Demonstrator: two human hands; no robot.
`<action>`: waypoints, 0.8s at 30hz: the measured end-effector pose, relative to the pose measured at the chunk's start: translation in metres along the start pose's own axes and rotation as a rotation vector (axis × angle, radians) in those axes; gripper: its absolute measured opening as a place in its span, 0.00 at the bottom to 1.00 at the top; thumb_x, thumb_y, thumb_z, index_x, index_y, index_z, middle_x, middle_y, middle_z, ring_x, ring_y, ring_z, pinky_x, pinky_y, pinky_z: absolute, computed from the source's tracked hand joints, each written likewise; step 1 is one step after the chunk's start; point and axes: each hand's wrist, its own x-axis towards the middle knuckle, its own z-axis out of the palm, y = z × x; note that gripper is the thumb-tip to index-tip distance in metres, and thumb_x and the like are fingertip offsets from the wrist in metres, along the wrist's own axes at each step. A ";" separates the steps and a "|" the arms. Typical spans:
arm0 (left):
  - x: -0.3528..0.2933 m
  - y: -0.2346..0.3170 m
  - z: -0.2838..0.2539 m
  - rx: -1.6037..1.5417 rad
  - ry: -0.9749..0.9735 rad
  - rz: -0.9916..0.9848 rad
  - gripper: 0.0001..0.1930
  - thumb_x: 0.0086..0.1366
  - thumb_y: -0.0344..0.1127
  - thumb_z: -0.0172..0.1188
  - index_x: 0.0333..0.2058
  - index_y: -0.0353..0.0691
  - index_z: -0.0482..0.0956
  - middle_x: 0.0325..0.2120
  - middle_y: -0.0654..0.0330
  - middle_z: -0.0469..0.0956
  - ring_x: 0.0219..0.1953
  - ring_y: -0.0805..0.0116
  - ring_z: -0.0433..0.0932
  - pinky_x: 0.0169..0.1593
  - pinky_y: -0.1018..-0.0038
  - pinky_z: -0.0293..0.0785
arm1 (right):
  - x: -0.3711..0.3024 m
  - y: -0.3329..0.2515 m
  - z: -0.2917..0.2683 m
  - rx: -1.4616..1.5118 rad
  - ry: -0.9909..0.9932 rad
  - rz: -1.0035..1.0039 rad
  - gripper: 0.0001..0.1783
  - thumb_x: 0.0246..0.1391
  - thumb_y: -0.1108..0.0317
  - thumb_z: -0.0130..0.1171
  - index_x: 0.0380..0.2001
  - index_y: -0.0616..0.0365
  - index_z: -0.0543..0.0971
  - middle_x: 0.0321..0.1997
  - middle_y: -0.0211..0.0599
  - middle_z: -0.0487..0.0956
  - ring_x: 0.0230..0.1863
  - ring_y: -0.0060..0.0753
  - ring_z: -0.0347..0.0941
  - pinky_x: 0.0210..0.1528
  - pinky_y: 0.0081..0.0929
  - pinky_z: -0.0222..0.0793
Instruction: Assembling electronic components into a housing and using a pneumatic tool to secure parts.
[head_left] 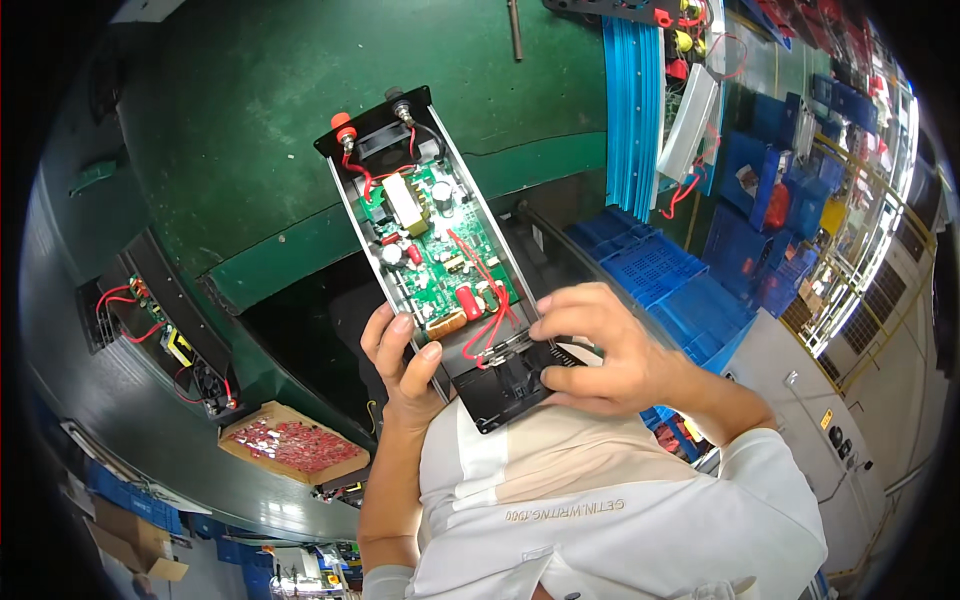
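An open metal case with a green circuit board (455, 235) lies tilted in front of my body, over the bench's near edge. Its far black end plate (385, 135) carries a red and a black terminal post. A transformer, capacitors and a copper coil show on the board. My left hand (403, 365) is closed round the case's near left edge, thumb on top. Red wires (483, 340) run from the board to a black end panel (510, 385) at the near end. My right hand (605, 350) grips this panel from the right; its fingertips are partly hidden.
The green bench (250, 90) stretches ahead, with a thin dark rod (515, 30) at its far side. On the left stands another opened unit (175, 330), near a cardboard tray of small red parts (295, 443). Blue crates (660, 280) and stacked blue profiles (630, 120) are at right.
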 end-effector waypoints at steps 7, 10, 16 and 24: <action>0.005 0.003 0.000 0.005 0.005 -0.002 0.42 0.48 0.32 0.81 0.59 0.57 0.66 0.64 0.54 0.62 0.61 0.43 0.67 0.59 0.57 0.71 | 0.004 0.002 -0.004 0.033 -0.002 -0.004 0.17 0.40 0.65 0.80 0.32 0.55 0.82 0.56 0.49 0.75 0.59 0.55 0.72 0.53 0.49 0.70; 0.004 0.003 0.000 0.018 0.006 0.000 0.42 0.47 0.32 0.81 0.58 0.57 0.66 0.64 0.54 0.62 0.61 0.43 0.67 0.59 0.57 0.71 | 0.004 0.002 -0.005 0.065 -0.013 0.011 0.17 0.40 0.65 0.80 0.32 0.55 0.83 0.57 0.49 0.75 0.59 0.55 0.72 0.53 0.49 0.70; 0.001 0.001 -0.001 0.012 0.006 -0.003 0.41 0.48 0.33 0.81 0.58 0.57 0.67 0.64 0.54 0.62 0.62 0.43 0.67 0.59 0.57 0.72 | 0.006 0.002 -0.009 0.085 -0.051 0.010 0.18 0.40 0.64 0.81 0.33 0.55 0.84 0.57 0.49 0.75 0.58 0.55 0.72 0.54 0.49 0.69; 0.002 0.004 -0.004 0.015 -0.026 -0.018 0.38 0.49 0.36 0.80 0.57 0.57 0.68 0.64 0.55 0.63 0.62 0.42 0.67 0.59 0.56 0.71 | 0.007 0.000 -0.009 0.103 -0.051 0.030 0.18 0.39 0.64 0.82 0.33 0.54 0.84 0.56 0.49 0.75 0.58 0.56 0.72 0.55 0.49 0.69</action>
